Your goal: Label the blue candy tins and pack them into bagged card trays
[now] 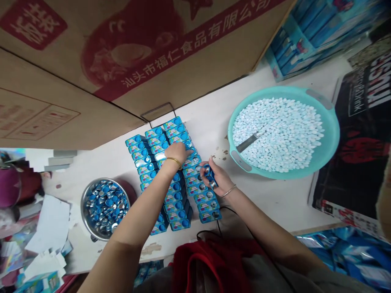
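Observation:
Several rows of small blue tins (178, 197) with printed tops stand on the white table. Most tops have a round blue recess; in the right row, some round openings show white pieces inside. My left hand (179, 152), with curled fingers, rests over the upper part of the right row and touches a tin there. What lies under its fingertips is hidden. Just right of that row, my right hand (219, 179) is palm up, its fingers curled around several small blue and silver round caps (209, 173). A metal bowl (87, 215) of similar caps stands at the left.
On the right stands a turquoise basin (331, 134) of small white pieces, with a scoop (248, 142) lying in it. Large cardboard boxes (183, 81) wall off the back. A blue carton (293, 61) stands back right; a black printed bag (351, 150) lies at the right.

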The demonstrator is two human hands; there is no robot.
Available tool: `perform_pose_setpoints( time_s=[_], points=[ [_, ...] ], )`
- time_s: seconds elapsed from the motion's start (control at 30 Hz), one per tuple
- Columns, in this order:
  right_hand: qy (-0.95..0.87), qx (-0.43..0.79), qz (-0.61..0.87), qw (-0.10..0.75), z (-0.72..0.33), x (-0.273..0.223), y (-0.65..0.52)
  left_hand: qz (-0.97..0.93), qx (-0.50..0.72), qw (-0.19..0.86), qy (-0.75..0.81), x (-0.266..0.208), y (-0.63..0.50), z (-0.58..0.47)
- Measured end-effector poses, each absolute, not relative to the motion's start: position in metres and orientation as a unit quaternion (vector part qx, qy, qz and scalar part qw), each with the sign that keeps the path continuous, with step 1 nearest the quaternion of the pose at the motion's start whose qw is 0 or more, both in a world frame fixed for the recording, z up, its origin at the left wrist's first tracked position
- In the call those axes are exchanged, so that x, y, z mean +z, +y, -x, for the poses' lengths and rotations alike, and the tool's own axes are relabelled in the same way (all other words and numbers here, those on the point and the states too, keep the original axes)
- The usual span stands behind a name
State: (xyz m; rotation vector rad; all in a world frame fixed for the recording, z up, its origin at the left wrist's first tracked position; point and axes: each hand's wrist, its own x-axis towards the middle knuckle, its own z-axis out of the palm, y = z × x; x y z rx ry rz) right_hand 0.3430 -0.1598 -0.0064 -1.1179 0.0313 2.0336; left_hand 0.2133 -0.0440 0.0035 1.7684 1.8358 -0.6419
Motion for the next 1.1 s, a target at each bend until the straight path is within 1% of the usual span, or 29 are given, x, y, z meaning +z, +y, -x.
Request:
perform_pose_setpoints(
  time_s=[0.07, 0.13, 0.27, 0.33, 0.4, 0.47, 0.57, 0.7, 0.8, 0.93, 1.0, 1.1],
  points=[
    [0.022, 0.81, 0.447, 0.38, -0.342, -0.005, -0.16, -0.662, -0.218, 0.24, 0.676, 0.007, -0.049, -0.213],
    [0.027, 0.813, 0.45, 0.369, -0.342, -0.004, -0.161, -0.689, -0.139, 0.267, 0.66, 0.013, -0.063, -0.21],
    [0.021, 0.806, 0.479, 0.348, -0.338, -0.004, -0.169, -0.716, 0.073, 0.463, 0.517, 0.019, -0.107, -0.205],
    [0.017, 0.804, 0.49, 0.338, -0.335, -0.005, -0.173, -0.694, 0.131, 0.512, 0.489, 0.019, -0.125, -0.205],
    [0.02, 0.804, 0.49, 0.337, -0.332, -0.006, -0.177, -0.668, 0.154, 0.523, 0.507, 0.016, -0.134, -0.205],
    [0.024, 0.799, 0.491, 0.346, -0.33, -0.005, -0.179, -0.668, 0.143, 0.525, 0.508, 0.015, -0.135, -0.205],
    [0.017, 0.8, 0.487, 0.35, -0.332, -0.003, -0.181, -0.705, 0.105, 0.526, 0.464, 0.015, -0.131, -0.201],
    [-0.016, 0.824, 0.456, 0.335, -0.336, -0.001, -0.186, -0.72, 0.114, 0.524, 0.441, 0.019, -0.132, -0.194],
    [-0.029, 0.829, 0.453, 0.328, -0.337, -0.002, -0.188, -0.746, 0.084, 0.455, 0.479, 0.019, -0.136, -0.197],
    [0.006, 0.827, 0.438, 0.352, -0.342, 0.0, -0.188, -0.703, -0.009, 0.342, 0.623, 0.013, -0.123, -0.207],
    [0.029, 0.822, 0.424, 0.378, -0.348, 0.0, -0.189, -0.672, -0.068, 0.309, 0.67, 0.009, -0.108, -0.213],
    [0.022, 0.816, 0.418, 0.398, -0.357, -0.003, -0.192, -0.659, -0.164, 0.291, 0.674, 0.005, -0.086, -0.218]
  ],
)
